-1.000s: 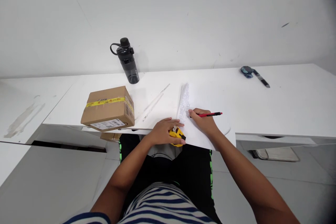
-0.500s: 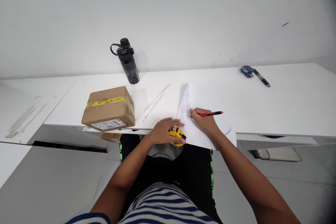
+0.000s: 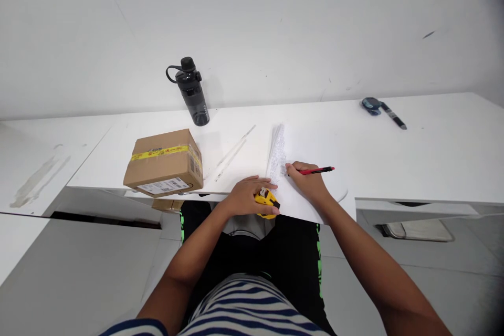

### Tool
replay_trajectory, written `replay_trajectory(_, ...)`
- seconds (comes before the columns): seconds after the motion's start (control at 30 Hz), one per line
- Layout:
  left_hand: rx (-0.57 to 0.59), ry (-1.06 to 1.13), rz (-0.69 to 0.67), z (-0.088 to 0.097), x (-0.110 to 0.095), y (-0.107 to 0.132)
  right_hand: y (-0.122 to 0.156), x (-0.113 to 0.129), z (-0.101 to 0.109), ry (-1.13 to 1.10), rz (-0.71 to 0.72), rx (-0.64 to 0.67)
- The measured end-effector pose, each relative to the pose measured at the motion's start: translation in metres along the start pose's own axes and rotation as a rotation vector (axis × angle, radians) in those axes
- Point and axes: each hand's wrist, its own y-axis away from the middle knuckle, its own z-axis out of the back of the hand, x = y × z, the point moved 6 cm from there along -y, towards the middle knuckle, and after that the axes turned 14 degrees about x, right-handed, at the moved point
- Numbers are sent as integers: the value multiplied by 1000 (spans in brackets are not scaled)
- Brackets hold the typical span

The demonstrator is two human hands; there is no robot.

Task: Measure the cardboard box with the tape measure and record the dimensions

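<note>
My left hand (image 3: 246, 197) rests at the desk's front edge, closed around a yellow tape measure (image 3: 268, 202) with black and silver parts. Its fingers lie by the lower left edge of an open notebook (image 3: 303, 142), whose left page is covered in handwriting and curls up. Over the notebook, my right hand (image 3: 309, 181) grips a red pen (image 3: 317, 170) with a black end. The pen's tip is hidden behind the fingers, close to the written page. The right page is mostly white.
A taped cardboard box (image 3: 163, 163) sits left on the white desk (image 3: 433, 157). Behind it stands a dark water bottle (image 3: 192, 94). A dark blue object with a strap-like black and grey part (image 3: 372, 106) lies at the back right. A white wall (image 3: 275, 26) rises behind.
Almost nothing differs. Both hands keep their hold on the tape measure and the pen, and the whole view has shifted very slightly.
</note>
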Motion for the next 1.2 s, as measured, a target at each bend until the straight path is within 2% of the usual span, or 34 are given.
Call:
replay_trajectory(0.17, 2, 5, 3, 0, -1, 0, -1, -1, -1, -52, -22, 28)
replay_trajectory(0.43, 10, 18, 24, 0, -3, 0, 1, -3, 1, -52, -28, -25)
replay_trajectory(0.7, -12, 38, 13, 1, -4, 2, 0, -3, -1, -31, -18, -14)
replay_trajectory(0.87, -66, 180, -16, 2, -4, 4, 2, 5, -2, 17, 13, 16)
replay_trajectory(0.97, -104, 413, -86, 0, -6, 17, 7, 10, 0, 150, 66, -33)
replay_trajectory(1.03, -130, 554, -112, 0, -10, 32, 7, 13, 0, 367, 92, -78)
replay_trajectory(1.07, -152, 603, -128, 1, -12, 42, 5, 13, -1, 471, 62, -85)
replay_trajectory(1.13, -236, 640, -195, 8, -21, 67, 0, 15, -5, 594, -25, -64)
replay_trajectory(1.2, -396, 590, -298, 20, -34, 96, 0, 30, -13, 557, -16, -16)
